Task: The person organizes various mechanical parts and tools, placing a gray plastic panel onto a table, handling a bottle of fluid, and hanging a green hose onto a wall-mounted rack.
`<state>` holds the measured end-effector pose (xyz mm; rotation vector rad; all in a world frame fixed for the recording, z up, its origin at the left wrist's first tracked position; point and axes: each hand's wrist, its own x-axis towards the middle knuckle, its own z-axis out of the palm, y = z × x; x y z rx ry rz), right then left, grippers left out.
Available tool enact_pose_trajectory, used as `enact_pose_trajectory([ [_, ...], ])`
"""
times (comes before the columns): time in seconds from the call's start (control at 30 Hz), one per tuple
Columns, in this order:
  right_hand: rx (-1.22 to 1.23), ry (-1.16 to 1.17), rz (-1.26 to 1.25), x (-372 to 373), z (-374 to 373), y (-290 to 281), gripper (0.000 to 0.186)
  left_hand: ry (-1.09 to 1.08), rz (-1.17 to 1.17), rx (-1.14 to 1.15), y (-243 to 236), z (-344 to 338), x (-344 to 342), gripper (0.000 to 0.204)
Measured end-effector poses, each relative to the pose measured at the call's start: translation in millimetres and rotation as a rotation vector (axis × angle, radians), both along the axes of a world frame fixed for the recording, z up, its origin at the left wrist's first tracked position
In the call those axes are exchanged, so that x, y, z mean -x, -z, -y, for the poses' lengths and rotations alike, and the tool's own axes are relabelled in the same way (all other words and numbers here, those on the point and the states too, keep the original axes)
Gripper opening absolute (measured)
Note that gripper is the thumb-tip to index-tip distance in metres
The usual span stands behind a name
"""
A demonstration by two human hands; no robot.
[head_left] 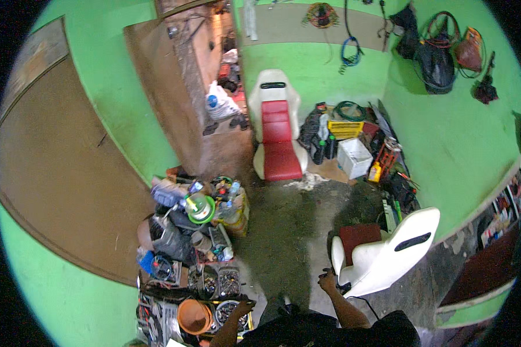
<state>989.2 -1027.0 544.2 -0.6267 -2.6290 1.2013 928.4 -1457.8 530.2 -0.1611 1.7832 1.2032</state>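
Observation:
My left hand (245, 305) hangs low, above the edge of a round tub of small metal parts (226, 313); its fingers look loosely apart, with nothing visible in them. My right hand (327, 281) is held out just left of a white car seat with a dark red cushion (399, 254). Its fingers are loosely bent and apart, and I see nothing held. Whether the fingertips touch the seat's side I cannot tell. Farther ahead, a second white seat with a red centre (281, 144) stands upright against the green wall.
Piled goods fill the left side, with an orange pot (194, 317), bins of hardware (229, 280) and a green-rimmed container (200, 208). A white box (354, 158) and a yellow crate (345, 129) sit in the far right corner. Bags (436, 66) hang on the wall. A doorway opens at the back.

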Motion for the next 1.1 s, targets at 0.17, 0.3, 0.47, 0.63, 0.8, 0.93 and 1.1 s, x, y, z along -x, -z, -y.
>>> enact_pose_trajectory([
  [0.17, 0.409, 0.124, 0.37, -14.0, -25.6, 40.9, 0.037, -0.052, 0.308, -0.055, -5.7, 37.3, 26.7, 0.046],
  [0.3, 0.047, 0.017, 0.686, -42.5, -60.9, 49.7, 0.029, 0.013, 0.381, -0.042, -6.3, 28.0, 87.9, 0.042],
  [0.47, 0.506, 0.179, 0.854, 23.0, -54.2, 19.8, 0.03, -0.022, 0.361, -0.093, -7.9, 28.3, 211.2, 0.038],
  [0.63, 0.792, 0.224, 0.386, 120.0, -90.3, 38.3, 0.031, -0.061, 0.333, -0.395, 0.3, -52.7, 360.1, 0.033],
  [0.8, 0.98, 0.32, 0.078, 234.6, -92.0, 52.2, 0.03, -0.209, 0.27, -0.402, -1.6, -107.0, 465.7, 0.033],
  [0.93, 0.971, 0.42, 0.299, 188.1, -175.5, 106.0, 0.028, -0.019, 0.245, -0.45, -3.4, -247.5, 501.0, 0.034],
  [1.1, 1.096, 0.653, 0.56, 258.2, -201.9, 88.7, 0.025, 0.118, 0.033, -0.338, 11.7, -292.3, 571.9, 0.036],
])
